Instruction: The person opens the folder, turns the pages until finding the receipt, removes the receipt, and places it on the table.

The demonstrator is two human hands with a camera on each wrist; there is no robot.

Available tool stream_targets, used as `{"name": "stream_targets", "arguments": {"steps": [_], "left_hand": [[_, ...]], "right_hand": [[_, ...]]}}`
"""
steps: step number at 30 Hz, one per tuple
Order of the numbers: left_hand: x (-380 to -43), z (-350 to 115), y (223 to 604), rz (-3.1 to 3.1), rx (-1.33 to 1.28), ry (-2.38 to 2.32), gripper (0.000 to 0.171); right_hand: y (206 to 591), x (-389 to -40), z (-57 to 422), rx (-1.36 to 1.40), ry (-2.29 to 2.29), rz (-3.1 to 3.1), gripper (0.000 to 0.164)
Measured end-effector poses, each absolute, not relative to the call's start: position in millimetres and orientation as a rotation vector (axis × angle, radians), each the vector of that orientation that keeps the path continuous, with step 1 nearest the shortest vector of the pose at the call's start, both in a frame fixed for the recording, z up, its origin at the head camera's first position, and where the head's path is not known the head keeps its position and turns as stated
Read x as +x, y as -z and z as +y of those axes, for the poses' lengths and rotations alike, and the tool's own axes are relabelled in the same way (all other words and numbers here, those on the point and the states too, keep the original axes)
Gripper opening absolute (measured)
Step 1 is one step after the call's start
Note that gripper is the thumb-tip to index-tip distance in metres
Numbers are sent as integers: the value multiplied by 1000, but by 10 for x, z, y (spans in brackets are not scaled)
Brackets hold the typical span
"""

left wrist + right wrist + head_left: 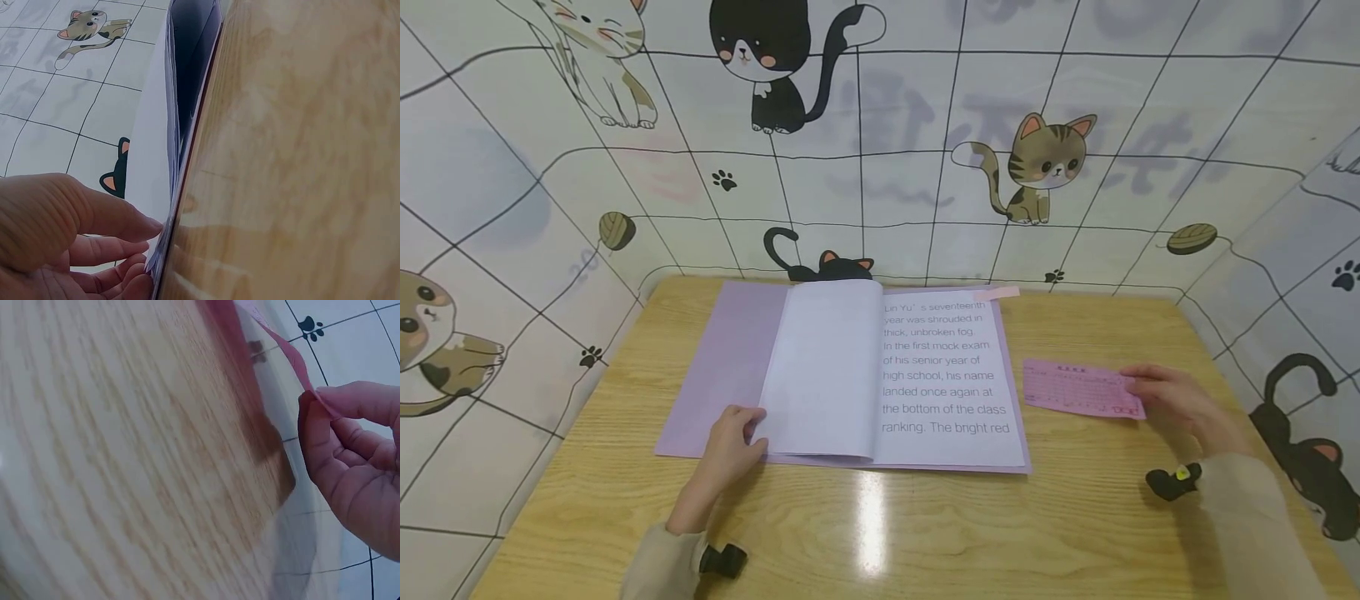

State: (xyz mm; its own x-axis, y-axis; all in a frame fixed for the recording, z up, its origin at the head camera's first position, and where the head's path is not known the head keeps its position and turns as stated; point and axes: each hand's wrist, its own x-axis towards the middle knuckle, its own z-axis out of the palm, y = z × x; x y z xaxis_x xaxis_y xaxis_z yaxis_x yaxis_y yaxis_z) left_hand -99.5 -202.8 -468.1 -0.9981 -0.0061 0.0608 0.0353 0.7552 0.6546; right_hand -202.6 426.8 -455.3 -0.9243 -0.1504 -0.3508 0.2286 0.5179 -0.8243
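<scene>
A purple folder [715, 367] lies open on the table, with white pages [823, 367] turned over to its left and a printed page [951, 383] of English text on its right. My left hand [733, 437] pinches the turned pages at their lower left corner. In the left wrist view, the thumb [128, 217] rests on the paper and the other fingers curl at its edge. To the right of the folder, my right hand [1176, 404] pinches a pink printed slip [1075, 390] by its right end. The right wrist view shows the pink slip [290, 356] raised off the table between thumb and finger.
A pale pink tab [1000, 293] sticks out at the folder's top right corner. The wooden table [955, 533] meets a white wall covering [910, 187] printed with cats and grid lines at the back and sides.
</scene>
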Motion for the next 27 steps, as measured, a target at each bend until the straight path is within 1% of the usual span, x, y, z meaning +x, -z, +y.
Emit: {"name": "stream_targets", "arguments": {"steps": [2,4,7,14,23,27], "left_hand": [[-996,-2027,4682,-2884,-29,1077,34],[-997,-2028,4685,-2884,-30,1074,34],[-997,-2028,4681,-2884,-27,1076,34],[-1003,-2030,4676,-2892,-23,1079,34],[-1018,-2032,4700,-2896,-9,1072,35],[-1020,-2034,4699,-2910,9,1081,35]], "right_hand": [[4539,-2041,4233,46,1224,2476,50],[4535,-2057,4205,20,1136,2529,52],[4555,-2089,4184,-3,1036,2609,48],[4594,-2126,4094,-32,971,2696,38],[4592,-2127,3971,-65,906,2785,33],[4615,-2144,3937,-35,869,2808,31]]}}
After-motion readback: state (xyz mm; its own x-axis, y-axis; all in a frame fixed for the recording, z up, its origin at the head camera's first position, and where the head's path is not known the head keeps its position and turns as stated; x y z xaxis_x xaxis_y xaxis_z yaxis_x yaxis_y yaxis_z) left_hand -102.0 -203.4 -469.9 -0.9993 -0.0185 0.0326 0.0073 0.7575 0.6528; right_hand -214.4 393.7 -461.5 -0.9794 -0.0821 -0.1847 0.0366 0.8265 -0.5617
